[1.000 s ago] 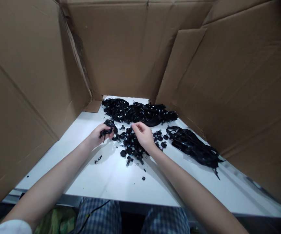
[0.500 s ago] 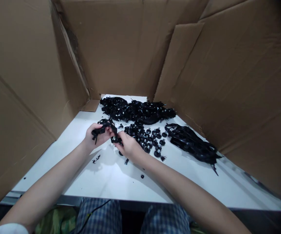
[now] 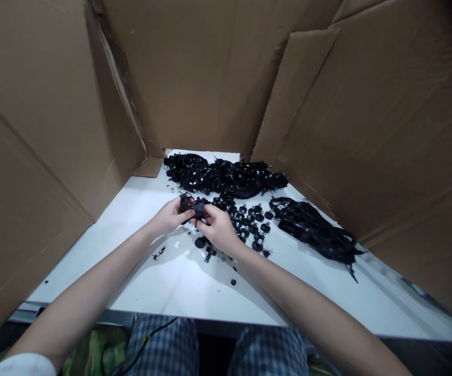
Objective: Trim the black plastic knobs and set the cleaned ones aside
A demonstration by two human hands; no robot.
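My left hand (image 3: pixel 170 215) and my right hand (image 3: pixel 218 227) meet over the white table, both closed on one black strap-like piece (image 3: pixel 198 208), flexible and partly looped. My fingers hide much of it, so its exact kind cannot be made out. Just beyond and to the right of my right hand lie several round black knob-like parts with metal studs (image 3: pixel 253 228). Below my hands are a round black part (image 3: pixel 199 242) and a small black branching piece (image 3: pixel 210 254).
A long heap of black parts (image 3: pixel 226 175) lies at the back. On the right is a bundle of black strips (image 3: pixel 315 230). Small black scraps (image 3: pixel 159 254) dot the white tabletop (image 3: pixel 163 292). Cardboard walls (image 3: pixel 198 78) enclose the back and both sides.
My left hand has moved right, turned over and come close to my right hand. The black piece is now bunched between my fingers. The view has shifted slightly.
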